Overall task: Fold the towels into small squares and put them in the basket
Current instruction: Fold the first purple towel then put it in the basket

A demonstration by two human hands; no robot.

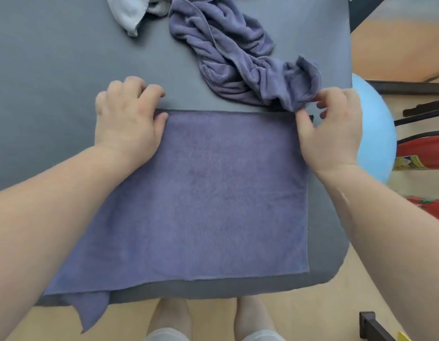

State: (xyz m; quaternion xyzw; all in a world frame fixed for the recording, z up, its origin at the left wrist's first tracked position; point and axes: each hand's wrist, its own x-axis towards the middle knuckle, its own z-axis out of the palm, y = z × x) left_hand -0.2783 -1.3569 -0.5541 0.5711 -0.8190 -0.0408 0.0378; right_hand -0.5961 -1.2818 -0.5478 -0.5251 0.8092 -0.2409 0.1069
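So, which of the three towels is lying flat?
The near towel, purple, spread out between the left hand and the right hand. The far purple towel and the pale towel lie crumpled.

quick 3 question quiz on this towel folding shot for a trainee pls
1. True or false: the flat purple towel lies spread on the grey table, with the left hand and right hand at its far corners.
2. What lies just beyond the right hand? A: crumpled purple towel B: basket C: folded square
3. Fill in: one corner of the flat purple towel hangs over the table's ___ edge.
Key: 1 true; 2 A; 3 near
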